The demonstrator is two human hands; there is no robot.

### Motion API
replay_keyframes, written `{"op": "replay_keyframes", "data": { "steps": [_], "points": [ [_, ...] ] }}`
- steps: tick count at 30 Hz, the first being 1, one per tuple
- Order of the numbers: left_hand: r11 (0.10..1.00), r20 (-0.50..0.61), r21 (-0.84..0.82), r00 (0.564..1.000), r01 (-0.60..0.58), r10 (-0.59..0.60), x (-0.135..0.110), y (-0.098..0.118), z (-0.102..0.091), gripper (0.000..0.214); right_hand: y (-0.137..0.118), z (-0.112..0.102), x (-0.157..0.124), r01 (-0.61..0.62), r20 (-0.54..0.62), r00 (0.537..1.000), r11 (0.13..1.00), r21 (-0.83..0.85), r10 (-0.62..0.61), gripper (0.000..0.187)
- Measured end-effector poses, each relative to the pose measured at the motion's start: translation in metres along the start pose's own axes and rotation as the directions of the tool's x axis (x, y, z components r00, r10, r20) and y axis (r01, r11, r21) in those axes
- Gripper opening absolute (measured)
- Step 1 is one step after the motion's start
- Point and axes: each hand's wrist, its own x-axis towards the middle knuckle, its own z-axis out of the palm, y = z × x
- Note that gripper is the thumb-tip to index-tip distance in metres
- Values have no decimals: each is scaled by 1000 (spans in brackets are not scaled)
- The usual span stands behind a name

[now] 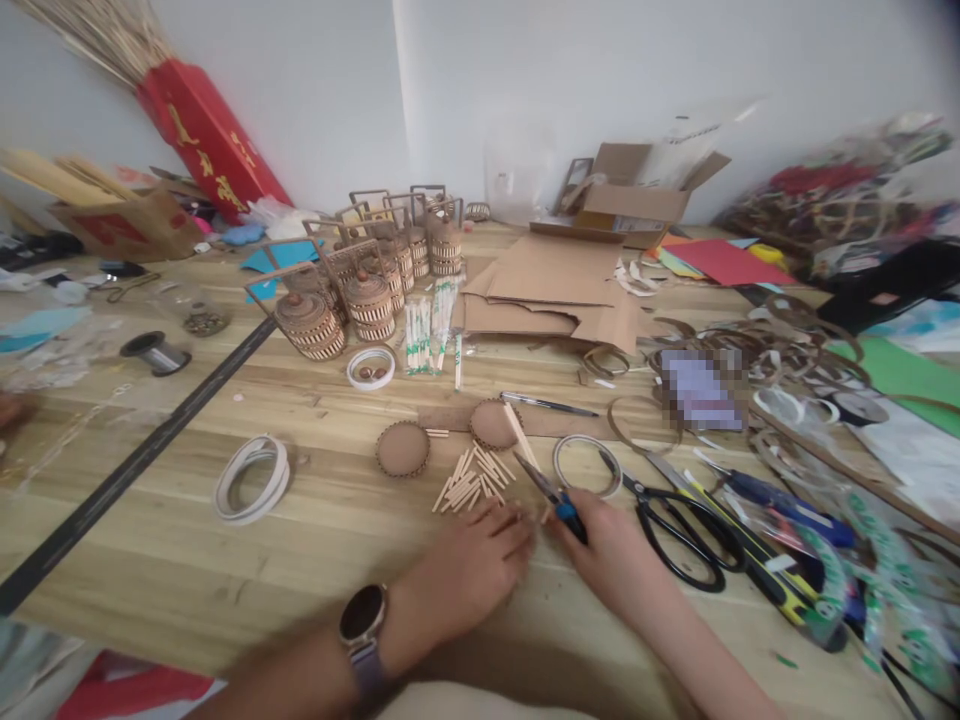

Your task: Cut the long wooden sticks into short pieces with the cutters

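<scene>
My left hand [469, 570], with a watch on its wrist, lies palm down on the wooden table, fingers stretched toward a small pile of short wooden sticks [474, 480]. My right hand [611, 550] is closed on blue-handled pliers [551, 495], whose jaws point up and left at a longer stick [520, 435]. Two round toothed cardboard discs [403, 448] lie just beyond the sticks. A clear tape ring [587, 465] lies right of the pliers.
Black scissors [679, 525] and a yellow cutter [765, 565] lie to the right. Several woven stick lanterns [352, 290], cardboard sheets [555, 290], a white tape roll [251, 480], a wire spool [154, 352] and curled cardboard strips [780, 350] crowd the table.
</scene>
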Motion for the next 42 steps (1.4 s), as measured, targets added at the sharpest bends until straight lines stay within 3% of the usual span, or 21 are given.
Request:
{"op": "replay_keyframes", "data": {
  "steps": [4, 7, 13, 17, 22, 26, 30, 34, 38, 40, 42],
  "points": [
    [986, -29, 141, 996, 90, -87, -24, -16, 1, 34, -26, 4, 10, 74, 94, 992, 993, 94, -83, 25],
    [969, -81, 208, 990, 132, -118, -28, -19, -5, 33, -29, -3, 12, 62, 74, 994, 982, 178, -76, 28],
    [989, -25, 130, 998, 67, -64, 14, -7, -2, 43, -11, -20, 5, -19, -40, 999, 974, 224, 28, 29],
    [992, -1, 110, 998, 56, -56, 30, -17, 10, 42, -7, -25, -4, -36, -49, 998, 980, 194, 46, 29],
    [970, 31, 200, 989, 136, -145, 2, -31, 3, 41, -7, -28, -14, -21, -37, 999, 986, 165, 27, 30],
    [953, 38, 262, 985, 154, -170, -22, -23, -7, 42, -8, -29, -14, -2, -16, 1000, 989, 150, 4, 29],
    [974, 95, 219, 992, 62, -85, -28, -21, -4, 42, -11, -29, -12, 16, -5, 1000, 987, 160, -16, 29],
    [948, 28, 254, 979, 191, -204, -25, -31, -4, 41, -14, -26, -11, -5, -27, 1000, 991, 132, 9, 29],
    [961, -134, 113, 962, 253, -238, -17, -22, -20, 34, -15, -15, -10, -63, 32, 998, 994, 92, 61, 29],
    [938, -181, -43, 921, 343, -345, -14, -11, -30, 28, -14, -7, -9, -80, 41, 996, 996, 46, 78, 26],
    [857, -154, -210, 849, 471, -505, -12, 0, -39, 30, -12, 1, -7, -90, 31, 995, 996, -14, 90, 22]
  ]
}}
